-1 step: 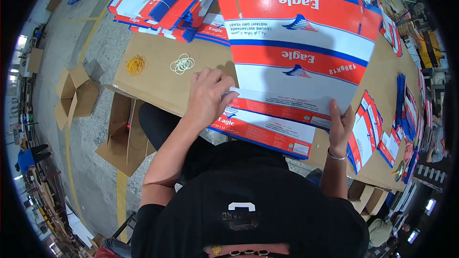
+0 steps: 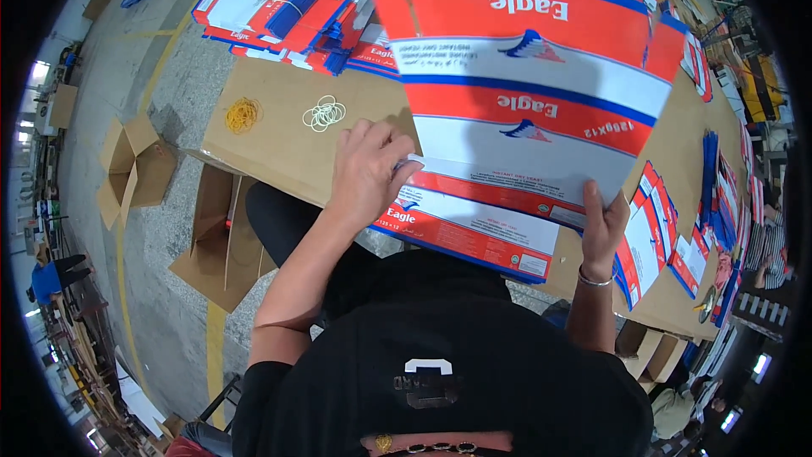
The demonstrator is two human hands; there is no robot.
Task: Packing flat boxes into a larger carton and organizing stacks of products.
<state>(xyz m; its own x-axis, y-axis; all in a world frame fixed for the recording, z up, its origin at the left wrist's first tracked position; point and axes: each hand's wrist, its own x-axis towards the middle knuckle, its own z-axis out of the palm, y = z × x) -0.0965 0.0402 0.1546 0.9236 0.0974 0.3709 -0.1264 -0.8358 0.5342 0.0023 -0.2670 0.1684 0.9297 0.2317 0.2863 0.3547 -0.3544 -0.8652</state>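
A flat carton blank point(image 2: 507, 131), printed red, white and blue, is held up between my hands, tilted above the table's near edge. My left hand point(image 2: 372, 169) is closed, with thumb and fingers pinching its lower left edge. Along the lower right edge my right hand point(image 2: 604, 224) grips it, thumb on the printed face and the other fingers mostly hidden behind. Under it, at the table's near edge, lies another printed carton blank point(image 2: 474, 237), partly covered by the held one. A bracelet point(image 2: 595, 281) is on my right wrist.
On the brown table point(image 2: 279, 85) lie yellow rubber bands point(image 2: 243, 116) and pale rubber bands point(image 2: 323, 113). Bundled carton blanks point(image 2: 292, 0) are piled at the far left; more flat blanks point(image 2: 647, 241) lie at the right. Open cardboard boxes point(image 2: 135, 171) stand on the floor at left.
The held blank's far part has shifted slightly, its upper corners spreading a little outward. Both hands stay in nearly the same place, gripping it as before.
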